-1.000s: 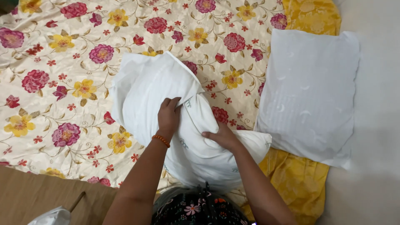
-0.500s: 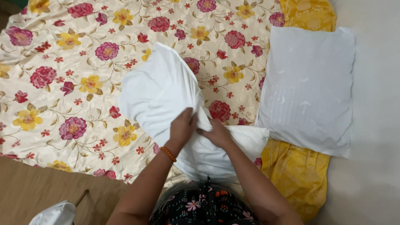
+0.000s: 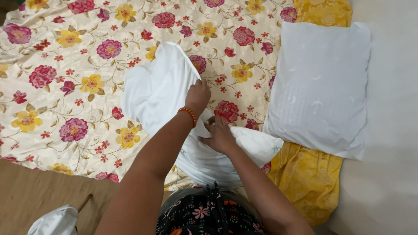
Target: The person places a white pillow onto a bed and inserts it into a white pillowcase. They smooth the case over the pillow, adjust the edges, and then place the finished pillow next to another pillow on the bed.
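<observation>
A bed is being covered almost wholly by a cream sheet printed with pink, red and yellow flowers, which is being spread flat so that work can be done on top of it. A yellow cloth is lying under the sheet's right edge and is showing again at the top right corner. On it, well to the right of the hands, a finished white pillow is lying flat in its cover, seemingly put aside out of the way. In the middle, a white pillowcase is being drawn over a second pillow, whose bare corner is sticking out to the right, near the person's body. The case is lying slack and crumpled toward the far side, because only part of the pillow is inside it. The left hand is being held on the upper edge of the case, with the fingers curled shut on a pinch of the fabric, apparently so that the mouth can be pulled along. An orange bead bracelet is being worn on that wrist. The right hand is being pressed down on the pillow just below the left, with the fingers bent and partly spread, touching rather than gripping as far as can be told, probably to keep the filling steady. At the bottom left, on the brown floor, a small white bundle is lying apart.
</observation>
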